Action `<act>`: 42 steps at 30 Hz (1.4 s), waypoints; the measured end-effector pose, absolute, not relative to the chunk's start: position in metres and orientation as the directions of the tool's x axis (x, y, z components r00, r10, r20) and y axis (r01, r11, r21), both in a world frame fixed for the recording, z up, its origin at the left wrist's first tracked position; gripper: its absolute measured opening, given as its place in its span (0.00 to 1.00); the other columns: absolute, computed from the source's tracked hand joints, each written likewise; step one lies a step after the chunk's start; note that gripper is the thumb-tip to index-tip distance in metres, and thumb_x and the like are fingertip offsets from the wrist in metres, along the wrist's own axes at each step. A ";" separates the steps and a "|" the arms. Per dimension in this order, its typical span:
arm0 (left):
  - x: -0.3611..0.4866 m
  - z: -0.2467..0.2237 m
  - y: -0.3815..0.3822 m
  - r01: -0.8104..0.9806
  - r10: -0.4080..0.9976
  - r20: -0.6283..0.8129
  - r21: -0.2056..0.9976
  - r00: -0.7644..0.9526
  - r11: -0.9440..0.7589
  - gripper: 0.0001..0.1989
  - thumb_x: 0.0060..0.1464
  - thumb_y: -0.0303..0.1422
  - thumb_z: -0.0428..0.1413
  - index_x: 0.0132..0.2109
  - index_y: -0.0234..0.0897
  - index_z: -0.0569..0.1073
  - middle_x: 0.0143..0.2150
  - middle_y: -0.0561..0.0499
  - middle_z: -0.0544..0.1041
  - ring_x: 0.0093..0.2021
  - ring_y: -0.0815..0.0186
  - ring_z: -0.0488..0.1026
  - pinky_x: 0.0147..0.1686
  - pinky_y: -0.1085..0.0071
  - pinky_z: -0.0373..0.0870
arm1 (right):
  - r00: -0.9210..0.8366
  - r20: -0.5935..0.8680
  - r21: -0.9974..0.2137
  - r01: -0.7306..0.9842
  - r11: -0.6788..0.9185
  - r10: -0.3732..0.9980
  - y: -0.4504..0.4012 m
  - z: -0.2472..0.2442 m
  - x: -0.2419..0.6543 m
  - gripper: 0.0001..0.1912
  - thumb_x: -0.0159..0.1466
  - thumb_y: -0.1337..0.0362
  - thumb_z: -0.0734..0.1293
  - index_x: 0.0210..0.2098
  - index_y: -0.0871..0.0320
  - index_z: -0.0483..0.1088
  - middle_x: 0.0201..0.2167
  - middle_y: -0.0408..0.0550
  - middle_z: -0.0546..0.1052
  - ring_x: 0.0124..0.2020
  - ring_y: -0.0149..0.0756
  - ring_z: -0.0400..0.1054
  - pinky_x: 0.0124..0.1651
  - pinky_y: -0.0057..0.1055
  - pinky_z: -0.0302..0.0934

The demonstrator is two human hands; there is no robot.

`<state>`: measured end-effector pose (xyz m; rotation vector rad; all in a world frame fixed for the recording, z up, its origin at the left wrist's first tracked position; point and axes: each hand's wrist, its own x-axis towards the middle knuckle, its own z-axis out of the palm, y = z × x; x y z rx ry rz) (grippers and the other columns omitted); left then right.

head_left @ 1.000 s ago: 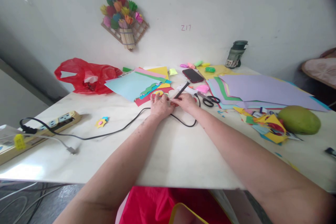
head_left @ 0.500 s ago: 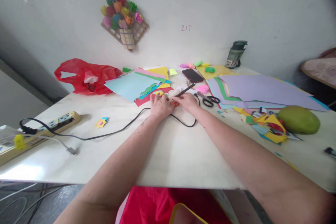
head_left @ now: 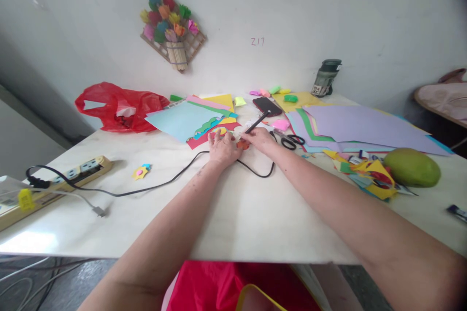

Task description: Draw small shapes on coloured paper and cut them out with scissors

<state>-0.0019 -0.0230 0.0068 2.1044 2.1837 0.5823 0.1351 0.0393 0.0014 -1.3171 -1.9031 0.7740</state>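
Near the middle of the table, my right hand (head_left: pixel 260 139) is closed around a slim black pencil-like stick (head_left: pixel 257 122), which slants up and to the right. Beside it, my left hand (head_left: pixel 222 148) has its fingers bent down, its thumb side against a small orange piece (head_left: pixel 242 144) between the two hands. My fingers partly hide that piece. Just beyond the left hand lie a red paper sheet (head_left: pixel 199 142) and a yellow cut-out (head_left: pixel 220 131). Black-handled scissors (head_left: pixel 293 141) rest to the right of my right hand.
A black cord (head_left: pixel 153 189) runs from the power strip (head_left: pixel 80 172) past my hands. Coloured paper stacks (head_left: pixel 368 124) lie right, a red plastic bag (head_left: pixel 120 107) left. A phone (head_left: pixel 267 106), green bottle (head_left: pixel 326 77), paper scraps (head_left: pixel 374 177) and green fruit (head_left: pixel 412 167) stand around.
The top of the black stick has dipped slightly, moving a little to the left. Both hands stay at nearly the same place; the view has shifted slightly.
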 end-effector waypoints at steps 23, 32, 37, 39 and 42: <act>0.000 0.015 -0.026 0.947 0.981 0.178 0.320 -0.074 0.013 0.17 0.55 0.47 0.50 0.47 0.47 0.72 0.60 0.51 0.71 0.71 0.52 0.47 0.67 0.43 0.35 | -0.156 0.289 -0.701 0.637 0.320 0.944 0.029 0.000 0.134 0.13 0.63 0.55 0.65 0.34 0.56 0.79 0.32 0.48 0.82 0.38 0.38 0.76 0.39 0.27 0.64; -0.001 0.013 -0.025 0.938 0.981 0.163 0.344 -0.101 0.039 0.19 0.54 0.49 0.50 0.48 0.45 0.70 0.58 0.49 0.73 0.71 0.53 0.46 0.68 0.46 0.33 | -0.167 0.260 -0.611 0.735 0.296 0.951 0.026 0.002 0.130 0.15 0.62 0.52 0.65 0.35 0.54 0.80 0.34 0.47 0.82 0.39 0.38 0.75 0.35 0.26 0.61; -0.001 0.012 -0.024 0.935 0.979 0.168 0.350 -0.115 0.050 0.20 0.54 0.49 0.50 0.49 0.44 0.69 0.59 0.48 0.72 0.72 0.53 0.45 0.68 0.47 0.33 | -0.180 0.271 -0.590 0.745 0.311 0.946 0.026 0.003 0.130 0.16 0.63 0.52 0.65 0.35 0.54 0.80 0.36 0.48 0.82 0.38 0.38 0.75 0.36 0.27 0.62; -0.001 0.011 -0.024 0.936 0.980 0.167 0.350 -0.111 0.046 0.21 0.54 0.49 0.50 0.50 0.44 0.69 0.59 0.48 0.72 0.72 0.54 0.45 0.68 0.47 0.33 | -0.184 0.273 -0.582 0.750 0.315 0.944 0.027 0.003 0.130 0.16 0.62 0.51 0.66 0.35 0.53 0.80 0.36 0.48 0.82 0.38 0.38 0.74 0.37 0.27 0.62; -0.002 0.009 -0.022 0.938 0.978 0.174 0.344 -0.113 0.047 0.21 0.54 0.49 0.50 0.50 0.44 0.69 0.59 0.47 0.72 0.71 0.54 0.46 0.68 0.47 0.33 | -0.188 0.273 -0.568 0.760 0.316 0.943 0.028 0.002 0.130 0.16 0.62 0.50 0.66 0.36 0.53 0.80 0.36 0.47 0.81 0.38 0.37 0.74 0.36 0.27 0.62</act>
